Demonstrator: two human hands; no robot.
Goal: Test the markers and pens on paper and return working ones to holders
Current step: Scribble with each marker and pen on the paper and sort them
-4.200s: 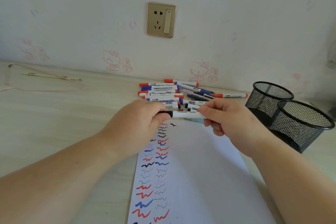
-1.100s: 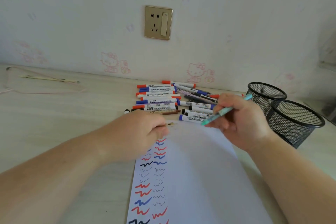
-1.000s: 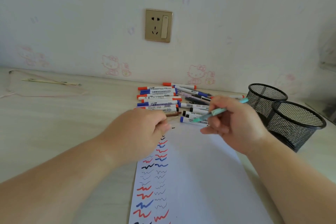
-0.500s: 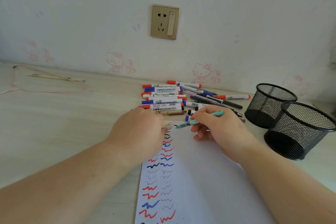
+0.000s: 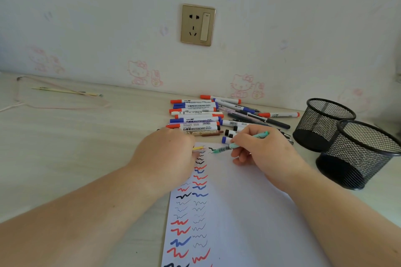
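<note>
My right hand grips a teal pen with its tip on the white paper, beside a small dark squiggle at the sheet's top. My left hand rests on the paper's upper left corner and pinches a small yellowish cap. Columns of red, blue and black squiggles run down the paper's left side. A pile of whiteboard markers and pens lies just beyond my hands. Two black mesh holders stand at the right.
A wall with a gold socket rises behind the desk. At the far left lie a thin stick and a pinkish cord. Pens from the pile reach toward the nearer holder.
My right hand swapped a black-capped marker for the teal pen, brought it down from mid-air, and set its tip on the paper. My left hand stayed at the sheet's corner.
</note>
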